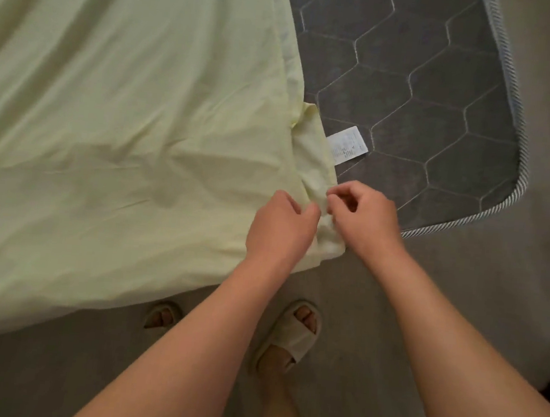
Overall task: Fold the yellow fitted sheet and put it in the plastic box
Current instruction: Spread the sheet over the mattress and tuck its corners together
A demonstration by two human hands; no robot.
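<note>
Observing yellow fitted sheet [124, 128] covering left part of mattress [427, 88], overhanging near edge and running out of frame, leaving long axis undeterminable. Leaving grey hexagon-quilted surface bare at right, with rounded stripe-piped corner and open floor [459, 291] beyond. Pinching bunched, lightly creased near-right corner with left hand [280, 228], fingers curled on cloth, and with right hand [364, 216], between thumb and forefinger. Noting white care label [347, 145] lying flat beside hem.

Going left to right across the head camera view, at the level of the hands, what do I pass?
yellow fitted sheet → left hand → right hand → grey mattress → floor
</note>
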